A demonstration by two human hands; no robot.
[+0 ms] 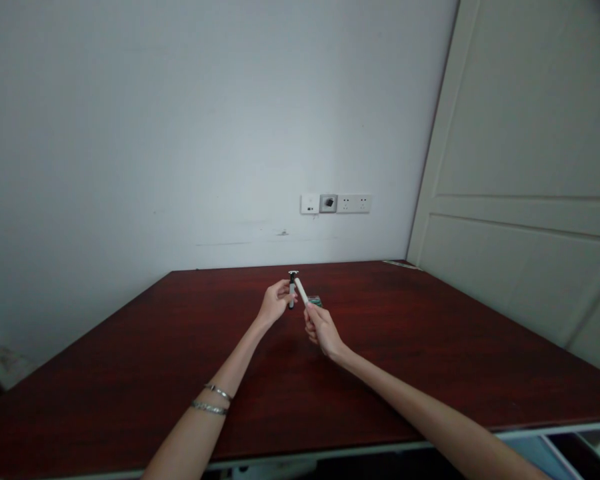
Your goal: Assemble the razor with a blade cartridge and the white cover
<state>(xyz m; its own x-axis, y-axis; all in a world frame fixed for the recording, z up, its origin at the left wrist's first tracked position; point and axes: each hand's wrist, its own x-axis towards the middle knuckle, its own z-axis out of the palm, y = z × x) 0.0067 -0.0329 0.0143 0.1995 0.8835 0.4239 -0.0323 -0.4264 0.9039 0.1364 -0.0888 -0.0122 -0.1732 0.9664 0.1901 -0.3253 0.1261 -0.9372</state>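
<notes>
My left hand (275, 302) is closed on a small razor (292, 291), held upright with its T-shaped head on top and a grey and black handle. Beside it, my right hand (323, 329) grips a slim white stick-like object (301, 291), tilted so its upper end points toward the razor. Whether the two touch, I cannot tell. Just behind my right fingers a small green and clear item (315, 301) shows, partly hidden by the hand.
Both arms reach over a dark red wooden table (180, 347). At its back stands a pale wall with a row of sockets (353, 204). A white panelled door (520, 220) rises along the right side.
</notes>
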